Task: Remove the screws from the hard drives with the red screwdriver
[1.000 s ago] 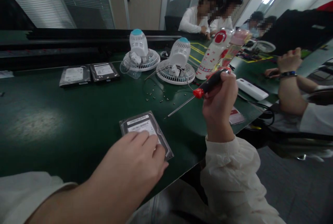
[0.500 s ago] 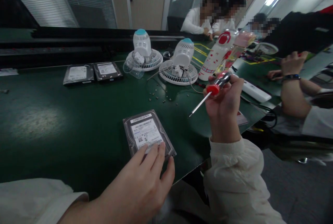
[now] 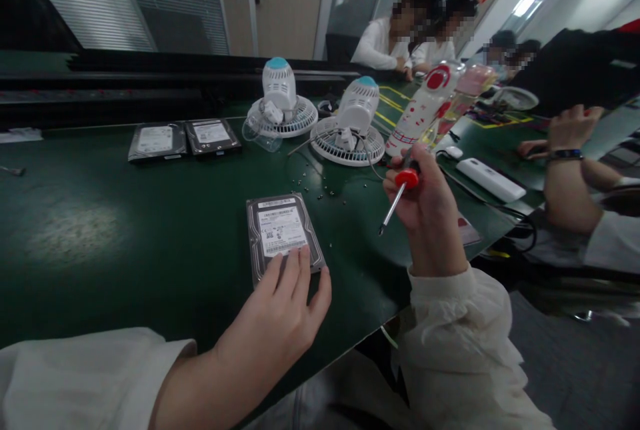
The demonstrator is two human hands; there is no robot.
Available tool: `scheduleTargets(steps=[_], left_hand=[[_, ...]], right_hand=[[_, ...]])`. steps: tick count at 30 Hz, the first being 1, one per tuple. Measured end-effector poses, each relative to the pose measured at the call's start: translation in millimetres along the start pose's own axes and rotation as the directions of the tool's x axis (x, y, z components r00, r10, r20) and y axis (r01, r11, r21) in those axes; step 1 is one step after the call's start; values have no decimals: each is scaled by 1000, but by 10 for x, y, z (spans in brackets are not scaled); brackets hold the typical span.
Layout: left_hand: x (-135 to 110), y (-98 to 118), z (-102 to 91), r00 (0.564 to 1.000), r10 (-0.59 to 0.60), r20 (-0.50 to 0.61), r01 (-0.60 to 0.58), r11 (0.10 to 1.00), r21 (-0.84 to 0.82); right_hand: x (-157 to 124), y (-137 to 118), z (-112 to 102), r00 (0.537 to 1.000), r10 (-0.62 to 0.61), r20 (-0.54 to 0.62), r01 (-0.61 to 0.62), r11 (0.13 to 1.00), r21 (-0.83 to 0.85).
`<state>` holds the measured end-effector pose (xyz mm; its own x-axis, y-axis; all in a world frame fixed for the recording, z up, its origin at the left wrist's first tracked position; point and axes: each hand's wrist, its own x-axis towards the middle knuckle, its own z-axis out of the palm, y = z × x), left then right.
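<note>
A hard drive [image 3: 280, 220] with a white label lies flat on the green table, turned slightly. My left hand [image 3: 280, 313] holds its near end, fingertips on the top face and thumb at the right corner. My right hand [image 3: 427, 207] is closed around the handle of a screwdriver [image 3: 395, 207] with a red collar. Its metal shaft points down and left, the tip in the air to the right of the drive. Beyond the drive lie several small screws [image 3: 320, 197] scattered on the table; one loose screw [image 3: 331, 245] is close to the drive's right side.
Two more hard drives [image 3: 157, 141] sit at the back left. Two white fans [image 3: 347, 143] lie face down behind the screws, near a patterned bottle [image 3: 417, 113]. A white power strip [image 3: 490, 179] and cables are at right, beside another person's arm [image 3: 570, 180]. More people sit beyond.
The hard drive has turned a little and shifted away from me under my left hand. My right hand has tilted the screwdriver steeper. A small screw now shows right of the drive.
</note>
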<state>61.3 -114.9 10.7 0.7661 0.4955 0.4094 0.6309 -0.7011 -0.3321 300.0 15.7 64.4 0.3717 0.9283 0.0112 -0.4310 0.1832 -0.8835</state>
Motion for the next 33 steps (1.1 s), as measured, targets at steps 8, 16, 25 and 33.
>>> scheduleTargets(steps=[8, 16, 25, 33], left_hand=[[-12, 22, -20, 1000, -21, -22, 20, 999, -32], [-45, 71, -11, 997, -48, -57, 44, 997, -61], [-22, 53, 9, 999, 13, -36, -14, 999, -32], [34, 4, 90, 997, 65, -36, -66, 998, -21]], right_hand=[[1, 96, -36, 988, -148, 53, 151, 987, -61], [-223, 79, 161, 852, -518, 71, 523, 847, -94], [-478, -41, 417, 603, -734, 311, 784, 617, -64], [-626, 141, 425, 777, -515, 362, 614, 748, -252]])
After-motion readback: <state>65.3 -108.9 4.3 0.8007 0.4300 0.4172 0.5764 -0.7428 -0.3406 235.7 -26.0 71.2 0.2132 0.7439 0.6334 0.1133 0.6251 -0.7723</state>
